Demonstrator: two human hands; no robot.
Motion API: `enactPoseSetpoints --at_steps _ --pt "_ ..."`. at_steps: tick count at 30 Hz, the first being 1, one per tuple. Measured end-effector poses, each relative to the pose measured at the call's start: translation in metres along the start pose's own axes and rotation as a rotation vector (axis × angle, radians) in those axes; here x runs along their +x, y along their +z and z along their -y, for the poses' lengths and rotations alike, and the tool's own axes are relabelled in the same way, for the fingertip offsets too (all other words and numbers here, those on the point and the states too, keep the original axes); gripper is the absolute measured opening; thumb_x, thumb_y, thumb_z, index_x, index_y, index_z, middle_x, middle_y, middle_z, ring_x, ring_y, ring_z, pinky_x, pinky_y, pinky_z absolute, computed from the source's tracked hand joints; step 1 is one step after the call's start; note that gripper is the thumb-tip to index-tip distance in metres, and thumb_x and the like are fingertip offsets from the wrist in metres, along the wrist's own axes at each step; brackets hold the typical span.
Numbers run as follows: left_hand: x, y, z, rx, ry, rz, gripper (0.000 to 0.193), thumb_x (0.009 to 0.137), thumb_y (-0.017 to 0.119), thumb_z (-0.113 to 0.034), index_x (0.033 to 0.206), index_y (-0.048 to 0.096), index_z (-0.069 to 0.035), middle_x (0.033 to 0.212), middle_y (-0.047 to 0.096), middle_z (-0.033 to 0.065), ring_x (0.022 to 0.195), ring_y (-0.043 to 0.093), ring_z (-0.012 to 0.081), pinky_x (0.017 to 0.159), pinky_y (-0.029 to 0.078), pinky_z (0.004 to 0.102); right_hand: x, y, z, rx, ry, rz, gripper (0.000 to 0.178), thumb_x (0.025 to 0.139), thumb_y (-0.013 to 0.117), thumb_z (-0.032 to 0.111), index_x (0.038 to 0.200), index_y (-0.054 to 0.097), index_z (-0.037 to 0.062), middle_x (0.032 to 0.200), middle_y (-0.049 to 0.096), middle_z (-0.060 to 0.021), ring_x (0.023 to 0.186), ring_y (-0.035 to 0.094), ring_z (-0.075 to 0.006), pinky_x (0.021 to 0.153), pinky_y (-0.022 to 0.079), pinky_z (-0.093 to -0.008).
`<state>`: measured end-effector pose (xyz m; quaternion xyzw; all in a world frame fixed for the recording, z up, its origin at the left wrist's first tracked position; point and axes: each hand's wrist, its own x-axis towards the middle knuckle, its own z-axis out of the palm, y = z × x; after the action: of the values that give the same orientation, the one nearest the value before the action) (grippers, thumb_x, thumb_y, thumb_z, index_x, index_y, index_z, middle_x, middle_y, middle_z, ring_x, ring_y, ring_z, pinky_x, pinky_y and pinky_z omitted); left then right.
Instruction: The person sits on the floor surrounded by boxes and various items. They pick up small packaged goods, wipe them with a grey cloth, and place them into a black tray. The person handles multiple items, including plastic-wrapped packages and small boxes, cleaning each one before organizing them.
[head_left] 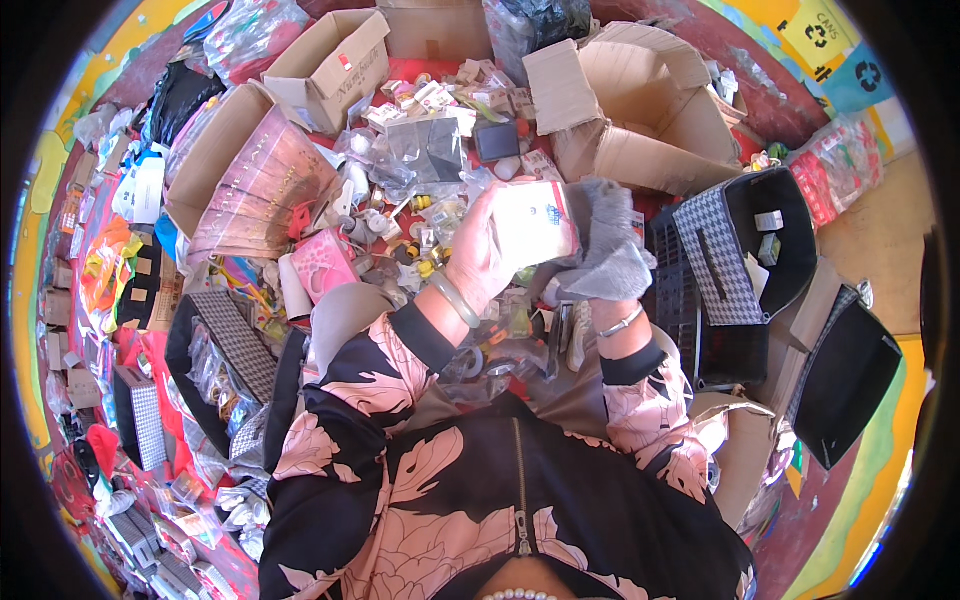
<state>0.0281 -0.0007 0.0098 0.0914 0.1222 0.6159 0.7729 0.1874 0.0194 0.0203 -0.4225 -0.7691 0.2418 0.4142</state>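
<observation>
Toward one o'clock, the left hand (476,250) holds a box (535,222) in its fingers, grey cloth (605,240) hides the right hand's (612,314), grip untellable, and a slackening left hold could drop the box into clutter (432,100) at twelve.

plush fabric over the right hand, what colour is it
The plush fabric is grey; it shows best in the head view.
</observation>
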Motion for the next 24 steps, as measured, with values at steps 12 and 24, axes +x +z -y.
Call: enactPoseSetpoints --at_steps 12,24 --pt "-0.007 -0.027 0.029 1.570 0.586 -0.010 0.039 0.091 0.044 -0.017 0.126 0.039 0.001 0.113 0.055 0.0099 0.105 0.052 0.0177 0.088 0.042 0.0290 -0.024 0.061 -0.019 0.101 0.084 0.048 0.072 0.081 0.052 0.028 0.138 0.014 0.0045 0.140 0.023 -0.0158 0.131 0.015 -0.0321 0.106 0.021 -0.0360" --pt "-0.003 -0.006 0.047 0.897 0.372 -0.043 0.053 0.096 0.020 -0.037 0.124 0.040 0.002 0.118 0.049 0.0126 0.109 0.047 0.0198 0.096 0.034 0.0306 -0.008 0.054 -0.029 -0.670 0.077 -0.143 0.030 0.085 0.048 0.030 0.103 0.050 0.0061 0.089 0.056 -0.0068 0.077 0.053 -0.0214 0.072 0.044 -0.0322"
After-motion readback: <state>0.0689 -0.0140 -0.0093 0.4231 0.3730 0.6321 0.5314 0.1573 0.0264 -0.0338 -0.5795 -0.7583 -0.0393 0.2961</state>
